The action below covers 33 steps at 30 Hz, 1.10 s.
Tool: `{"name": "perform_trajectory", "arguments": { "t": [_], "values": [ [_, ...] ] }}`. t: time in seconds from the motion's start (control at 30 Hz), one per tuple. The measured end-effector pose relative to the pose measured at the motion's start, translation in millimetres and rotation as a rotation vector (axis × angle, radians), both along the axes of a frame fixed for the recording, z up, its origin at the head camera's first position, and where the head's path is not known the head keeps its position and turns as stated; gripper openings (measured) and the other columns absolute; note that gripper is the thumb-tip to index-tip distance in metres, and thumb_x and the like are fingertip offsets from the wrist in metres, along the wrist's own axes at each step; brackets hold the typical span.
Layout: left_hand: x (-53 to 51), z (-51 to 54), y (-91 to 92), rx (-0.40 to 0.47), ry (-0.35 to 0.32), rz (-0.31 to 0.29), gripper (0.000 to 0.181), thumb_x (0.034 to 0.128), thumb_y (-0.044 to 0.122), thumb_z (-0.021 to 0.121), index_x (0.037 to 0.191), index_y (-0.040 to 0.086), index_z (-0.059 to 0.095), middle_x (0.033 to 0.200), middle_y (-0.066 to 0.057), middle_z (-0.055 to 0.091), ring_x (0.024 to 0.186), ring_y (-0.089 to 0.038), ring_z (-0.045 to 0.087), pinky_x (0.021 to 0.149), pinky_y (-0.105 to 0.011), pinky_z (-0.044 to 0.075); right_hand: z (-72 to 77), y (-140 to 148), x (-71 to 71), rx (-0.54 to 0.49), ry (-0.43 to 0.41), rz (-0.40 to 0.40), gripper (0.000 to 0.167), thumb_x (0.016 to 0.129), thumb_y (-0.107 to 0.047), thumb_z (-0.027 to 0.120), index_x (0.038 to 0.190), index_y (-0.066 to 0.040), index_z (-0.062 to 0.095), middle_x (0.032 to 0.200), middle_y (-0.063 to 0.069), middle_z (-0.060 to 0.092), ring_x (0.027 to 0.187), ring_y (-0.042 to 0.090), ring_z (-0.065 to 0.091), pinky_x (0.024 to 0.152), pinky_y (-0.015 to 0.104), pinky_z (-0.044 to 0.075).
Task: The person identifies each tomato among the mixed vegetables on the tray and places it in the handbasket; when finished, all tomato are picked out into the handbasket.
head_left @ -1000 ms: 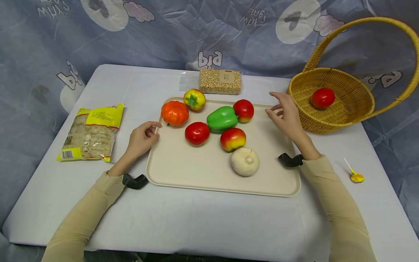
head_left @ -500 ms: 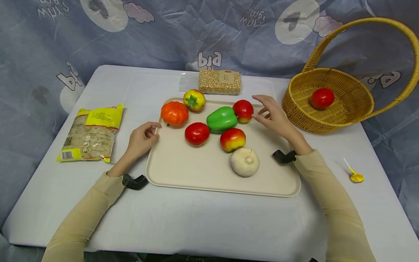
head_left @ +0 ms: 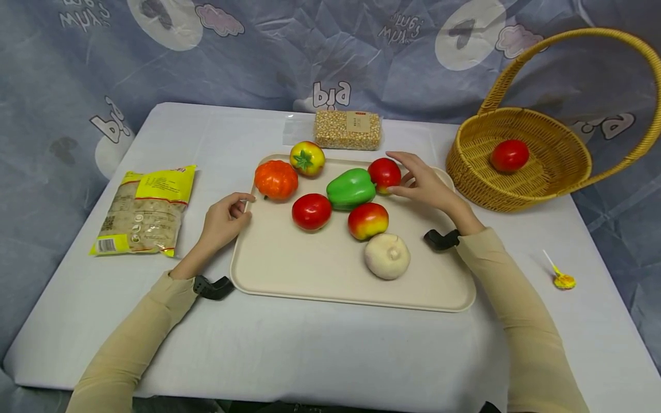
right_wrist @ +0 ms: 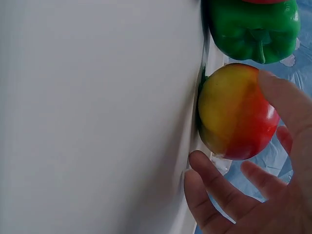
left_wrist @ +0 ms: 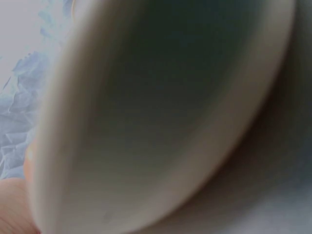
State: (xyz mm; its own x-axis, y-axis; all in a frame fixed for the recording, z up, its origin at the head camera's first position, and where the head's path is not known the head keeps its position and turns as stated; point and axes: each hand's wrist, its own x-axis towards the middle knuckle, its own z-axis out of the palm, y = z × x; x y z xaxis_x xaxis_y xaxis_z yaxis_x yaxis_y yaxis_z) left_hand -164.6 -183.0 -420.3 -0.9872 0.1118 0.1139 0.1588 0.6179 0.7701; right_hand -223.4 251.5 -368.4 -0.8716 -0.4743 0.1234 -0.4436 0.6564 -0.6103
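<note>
My right hand [head_left: 420,180] reaches over the tray's far right part, thumb and fingers spread around a round red-and-yellow fruit [head_left: 384,174]. In the right wrist view, the thumb [right_wrist: 282,97] overlaps the edge of this fruit [right_wrist: 236,112], while the other fingers stand apart below it. At the left rim of the beige tray [head_left: 310,269], my left hand [head_left: 224,221] rests with loosely bent fingers, tips at the rim. A green bell pepper [head_left: 351,189] lies just left of the fruit. The left wrist view is mostly filled by a blurred pale rim.
The tray also bears a pumpkin [head_left: 276,180], a yellow-red pepper [head_left: 307,158], a tomato [head_left: 311,211], a mango-like fruit [head_left: 368,220] and a whitish bulb [head_left: 387,256]. Around it are a wicker basket [head_left: 467,178] holding a red tomato [head_left: 509,155], grain pack [head_left: 347,130], yellow bag [head_left: 144,210] and lollipop [head_left: 563,280].
My right hand has moved left from beside the basket to the round red-and-yellow fruit. The left hand and the things on the tray stay where they were.
</note>
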Motion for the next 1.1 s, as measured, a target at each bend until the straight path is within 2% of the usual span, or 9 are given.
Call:
{"name": "perform_trajectory", "arguments": {
  "t": [0.3, 0.53, 0.87, 1.1],
  "values": [
    [0.3, 0.8, 0.8, 0.0, -0.003, -0.004, 0.028, 0.0812, 0.006, 0.057, 0.108, 0.008, 0.063, 0.082, -0.01, 0.056, 0.066, -0.009, 0.047, 0.055, -0.014, 0.036, -2.4, -1.1, -6.1, -0.019, -0.039, 0.004, 0.081, 0.076, -0.014, 0.076, 0.145, -0.015, 0.033, 0.146, 0.012, 0.035, 0.087, 0.03, 0.061, 0.079, 0.045, 0.053],
    [0.6, 0.6, 0.7, 0.001, 0.005, -0.003, 0.028, 0.0808, 0.006, 0.057, 0.108, 0.008, 0.063, 0.082, -0.01, 0.056, 0.065, -0.008, 0.047, 0.055, -0.014, 0.036, 0.3, -4.7, -7.6, 0.011, -0.051, 0.03, 0.083, 0.075, -0.013, 0.077, 0.145, -0.015, 0.032, 0.147, 0.013, 0.035, 0.118, 0.027, 0.045, 0.081, 0.044, 0.049],
    [0.3, 0.8, 1.1, -0.003, 0.0, -0.001, 0.028, 0.0807, 0.005, 0.056, 0.108, 0.007, 0.063, 0.081, -0.009, 0.055, 0.065, -0.01, 0.047, 0.055, -0.015, 0.036, 1.4, -7.9, -5.7, 0.029, -0.063, 0.035, 0.08, 0.077, -0.014, 0.075, 0.145, -0.017, 0.034, 0.144, 0.015, 0.038, 0.119, 0.027, 0.045, 0.079, 0.041, 0.048],
    [0.9, 1.5, 1.5, -0.005, -0.006, 0.001, 0.028, 0.0805, 0.005, 0.057, 0.108, 0.008, 0.063, 0.081, -0.008, 0.055, 0.065, -0.01, 0.047, 0.055, -0.016, 0.037, 2.1, -6.2, -1.6, 0.031, -0.054, 0.016, 0.076, 0.076, -0.013, 0.076, 0.142, -0.014, 0.038, 0.142, 0.016, 0.04, 0.119, 0.028, 0.045, 0.08, 0.043, 0.05]
  ]
}}
